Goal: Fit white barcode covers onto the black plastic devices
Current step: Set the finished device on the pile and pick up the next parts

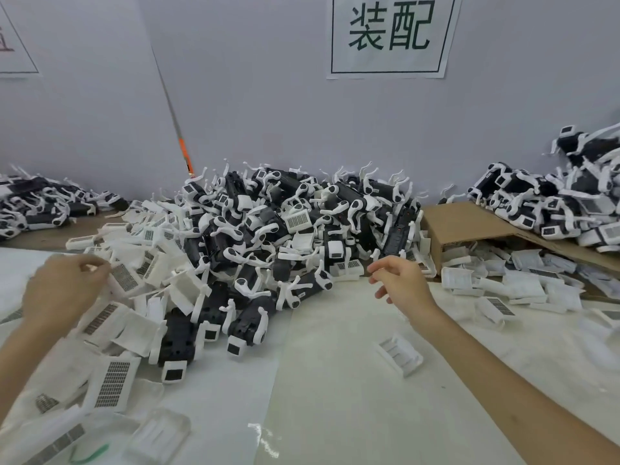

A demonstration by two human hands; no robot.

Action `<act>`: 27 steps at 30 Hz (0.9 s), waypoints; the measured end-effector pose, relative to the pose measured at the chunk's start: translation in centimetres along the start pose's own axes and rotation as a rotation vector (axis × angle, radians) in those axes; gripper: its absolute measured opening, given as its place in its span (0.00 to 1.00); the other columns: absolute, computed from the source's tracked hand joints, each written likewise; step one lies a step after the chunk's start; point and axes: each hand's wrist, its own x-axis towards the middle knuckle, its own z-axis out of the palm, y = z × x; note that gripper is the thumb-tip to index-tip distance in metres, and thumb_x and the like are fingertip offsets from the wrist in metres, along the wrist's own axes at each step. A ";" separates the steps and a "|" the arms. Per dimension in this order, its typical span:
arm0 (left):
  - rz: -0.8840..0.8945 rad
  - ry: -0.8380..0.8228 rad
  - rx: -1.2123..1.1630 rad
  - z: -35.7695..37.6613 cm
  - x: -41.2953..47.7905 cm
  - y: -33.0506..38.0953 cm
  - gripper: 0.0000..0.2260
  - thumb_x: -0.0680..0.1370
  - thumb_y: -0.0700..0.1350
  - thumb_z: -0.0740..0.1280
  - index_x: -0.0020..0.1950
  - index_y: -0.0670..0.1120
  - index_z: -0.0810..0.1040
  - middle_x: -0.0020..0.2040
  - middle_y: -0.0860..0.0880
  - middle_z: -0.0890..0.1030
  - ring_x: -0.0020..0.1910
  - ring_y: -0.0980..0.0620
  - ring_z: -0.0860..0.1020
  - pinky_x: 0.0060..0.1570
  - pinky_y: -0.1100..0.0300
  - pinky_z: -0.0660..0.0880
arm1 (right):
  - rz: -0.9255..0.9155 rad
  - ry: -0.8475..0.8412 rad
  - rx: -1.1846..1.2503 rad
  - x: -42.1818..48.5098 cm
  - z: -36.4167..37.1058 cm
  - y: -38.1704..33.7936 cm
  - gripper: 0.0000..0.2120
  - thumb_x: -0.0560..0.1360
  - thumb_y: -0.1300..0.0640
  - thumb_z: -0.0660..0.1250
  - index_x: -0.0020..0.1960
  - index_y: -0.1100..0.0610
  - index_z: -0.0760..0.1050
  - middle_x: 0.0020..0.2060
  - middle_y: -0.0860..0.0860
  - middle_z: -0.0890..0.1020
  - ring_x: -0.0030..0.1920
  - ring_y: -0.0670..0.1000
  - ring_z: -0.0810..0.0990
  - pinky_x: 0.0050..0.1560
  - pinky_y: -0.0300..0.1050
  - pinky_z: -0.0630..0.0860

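Two hands to coordinate: left hand, fingers pinched on a white barcode cover (grip partly blurred), right hand loose and empty, reaching toward black plastic devices heaped beyond; seat squarely.

Looks like a small factory assembly station, not anyone's home. The bench is buried under a huge heap of identical black plastic devices, with loose white barcode covers dumped by the dozen around it. More piles sit at the far left and far right, plus a torn cardboard box spilling parts. A printed sign with Chinese characters is stuck on the plain partition wall behind.
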 end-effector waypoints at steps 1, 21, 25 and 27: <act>-0.007 0.038 -0.049 -0.7 0.3 0.6 0.12 0.76 0.58 0.66 0.50 0.52 0.81 0.49 0.42 0.82 0.31 0.45 0.79 0.42 0.44 0.81 | 0.008 -0.001 0.002 0.2 0.3 0.1 0.10 0.78 0.65 0.61 0.46 0.55 0.80 0.41 0.52 0.84 0.28 0.46 0.78 0.32 0.36 0.70; 0.479 -0.600 -0.707 7.1 -20.0 24.6 0.06 0.79 0.44 0.69 0.47 0.56 0.79 0.54 0.56 0.73 0.51 0.63 0.74 0.49 0.73 0.68 | -0.003 0.016 -0.104 3.4 3.1 -1.6 0.07 0.77 0.60 0.65 0.50 0.54 0.81 0.47 0.51 0.84 0.42 0.55 0.84 0.49 0.51 0.78; 0.424 -0.472 -0.784 7.5 -19.6 23.5 0.04 0.79 0.44 0.70 0.49 0.54 0.80 0.53 0.60 0.76 0.51 0.73 0.74 0.47 0.79 0.67 | -0.111 0.043 -0.191 4.5 2.5 -1.3 0.08 0.76 0.58 0.68 0.54 0.53 0.80 0.44 0.47 0.81 0.46 0.52 0.82 0.48 0.48 0.78; 0.357 -0.455 -0.856 7.7 -20.2 22.9 0.03 0.79 0.42 0.70 0.48 0.51 0.81 0.51 0.57 0.81 0.50 0.63 0.80 0.47 0.72 0.73 | -0.184 -0.016 -0.267 5.0 3.0 -1.2 0.17 0.75 0.56 0.72 0.63 0.52 0.78 0.53 0.48 0.79 0.54 0.50 0.79 0.52 0.47 0.76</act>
